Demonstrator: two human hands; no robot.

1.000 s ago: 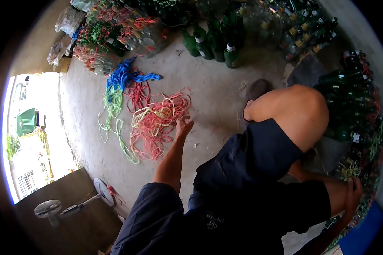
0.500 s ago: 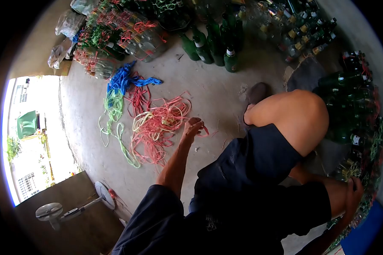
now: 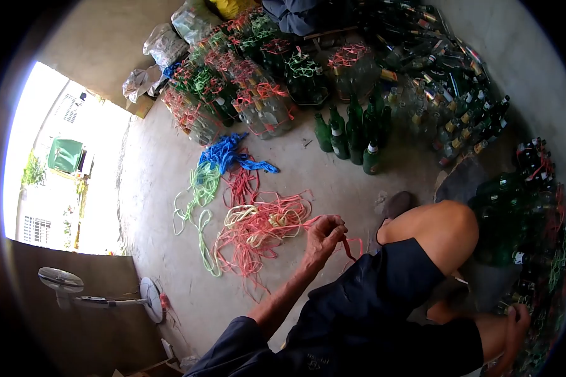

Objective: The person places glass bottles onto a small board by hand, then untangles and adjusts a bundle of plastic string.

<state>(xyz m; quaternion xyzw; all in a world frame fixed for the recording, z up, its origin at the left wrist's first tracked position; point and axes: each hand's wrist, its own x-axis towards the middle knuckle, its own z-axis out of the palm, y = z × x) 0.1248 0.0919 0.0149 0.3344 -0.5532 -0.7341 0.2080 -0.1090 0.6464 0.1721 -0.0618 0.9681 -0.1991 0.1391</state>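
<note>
I'm likely at the separating step, my left fingers [image 3: 337, 221] clamped on red plastic twine [image 3: 349, 249] beside the tangle [image 3: 264, 218], inward from the left edge of the floor [image 3: 160, 188], which calls for a gentle pull; my right fingers [image 3: 517, 311] I can't tell

The left arm [image 3: 280, 301] reaches out in front, bent a little. The left hand [image 3: 324, 235] is up off the floor, with its thumb and fingers pinched together. The right hand [image 3: 516, 332] is out to the side, by a bent knee [image 3: 492, 339], and its fingers are hard to see.
</note>
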